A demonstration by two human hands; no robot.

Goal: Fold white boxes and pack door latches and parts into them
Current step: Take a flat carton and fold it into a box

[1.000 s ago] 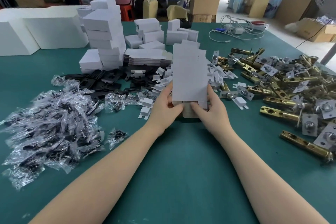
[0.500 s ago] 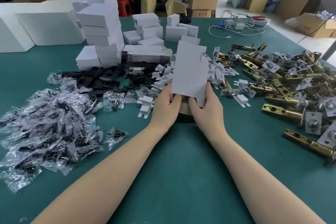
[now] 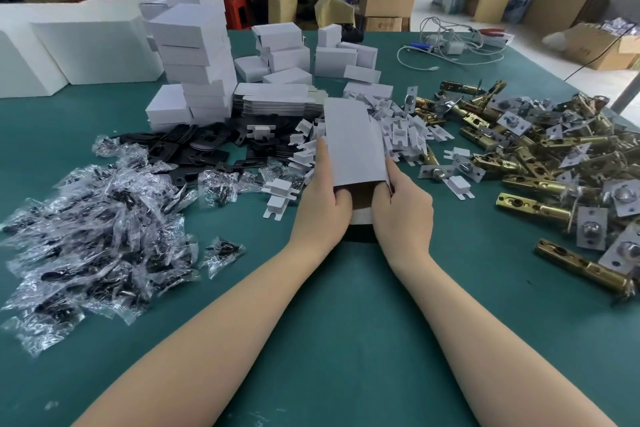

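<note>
A white box (image 3: 353,146) stands on end on the green table (image 3: 346,322) at the centre, its near end open and showing a brown inside. My left hand (image 3: 320,201) grips its left side, thumb at the open end. My right hand (image 3: 403,208) grips its right side. Brass door latches (image 3: 554,163) lie heaped at the right. Small white card inserts (image 3: 401,135) lie behind the box. Black plates (image 3: 194,149) and clear bags of screws (image 3: 97,236) lie at the left.
A tall stack of folded white boxes (image 3: 197,55) and a pile of flat box blanks (image 3: 273,100) stand behind. Big white foam blocks (image 3: 69,45) sit at the far left, cables (image 3: 450,48) at the far right. People and cartons stand beyond the table.
The flat blank has been opened into a box shape between my hands, its near end now gaping. Both hands slid to its sides.
</note>
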